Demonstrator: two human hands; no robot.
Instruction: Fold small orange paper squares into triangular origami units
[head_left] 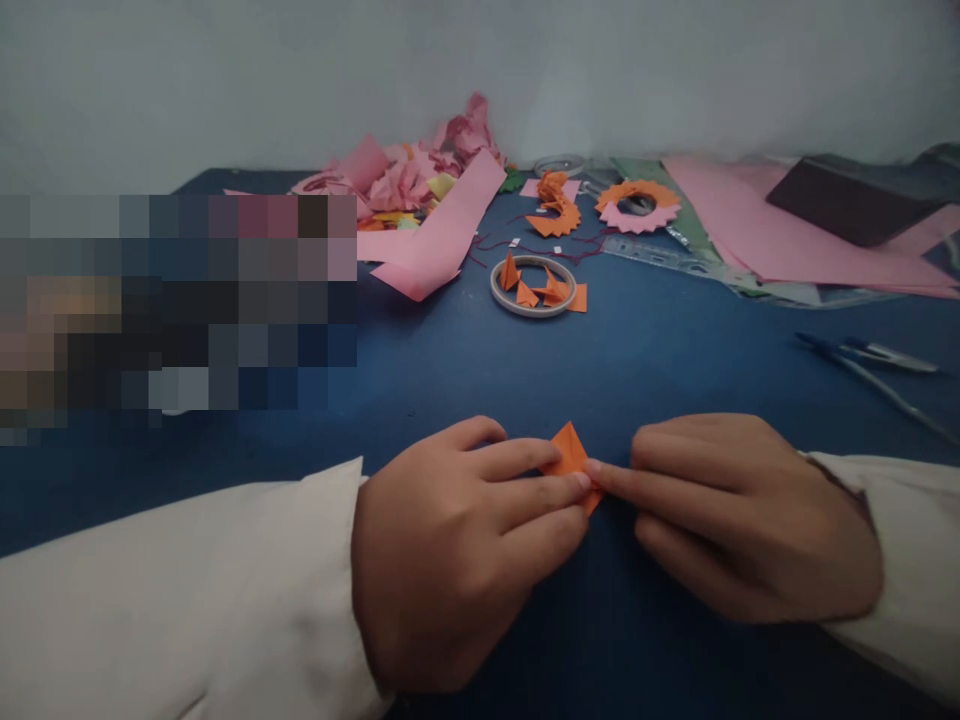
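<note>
A small folded piece of orange paper (570, 447) lies on the blue table, creased to a point at its far end. My left hand (457, 540) rests over its near left side, fingers pressing it down; the thumb is hidden. From the right, my right hand (750, 510) touches the paper's right edge with an outstretched index fingertip. Its other fingers are curled, with nothing visible in them. Beyond the hands, a tape roll (498, 298) lies flat around several small folded orange pieces (527, 294).
Pink paper scraps (405, 185) pile up at the back left. An orange and pink paper ring (637, 215) and a curved orange chain (559, 210) lie behind the tape. A clear ruler (667, 262), pink sheets (750, 240), a dark flat object (847, 200) and pens (870, 380) are to the right.
</note>
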